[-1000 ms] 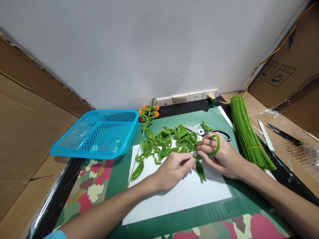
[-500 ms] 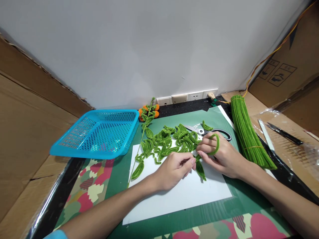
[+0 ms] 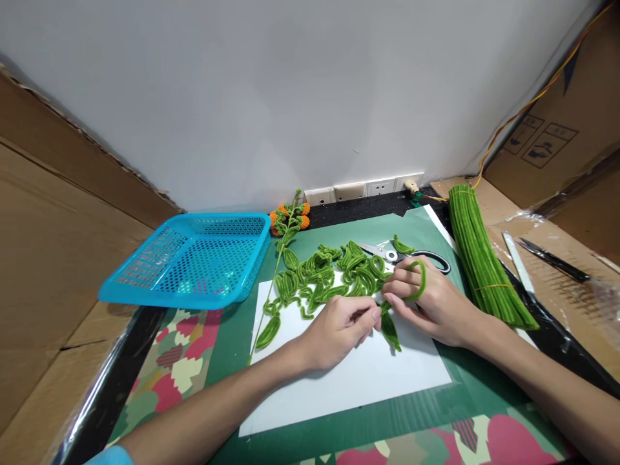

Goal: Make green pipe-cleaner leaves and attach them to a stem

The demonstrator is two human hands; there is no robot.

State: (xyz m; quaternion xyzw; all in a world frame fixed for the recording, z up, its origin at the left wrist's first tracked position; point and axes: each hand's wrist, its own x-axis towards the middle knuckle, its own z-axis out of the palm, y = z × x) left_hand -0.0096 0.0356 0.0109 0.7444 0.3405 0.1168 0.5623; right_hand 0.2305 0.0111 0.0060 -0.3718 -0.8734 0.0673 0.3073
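Observation:
Between my two hands is a green pipe cleaner [image 3: 422,279]; its free end curls over the fingers of my right hand [image 3: 426,300], which is closed on it. My left hand [image 3: 341,328] pinches the same piece close by, thumb against forefinger, though the grip point is partly hidden. A green pipe-cleaner leaf [image 3: 390,332] shows just below the fingertips; I cannot tell whether it is joined to the held piece. Behind the hands, a pile of curled green leaves [image 3: 324,274] covers the upper part of a white sheet [image 3: 339,400].
Scissors [image 3: 391,256] lie behind my right hand. A blue basket [image 3: 227,300] stands at left, beside a green stem with orange blossoms [image 3: 289,229]. On the right are a bundle of green pipe cleaners [image 3: 484,265], a white-bladed tool [image 3: 517,261] and black-handled tweezers [image 3: 557,260].

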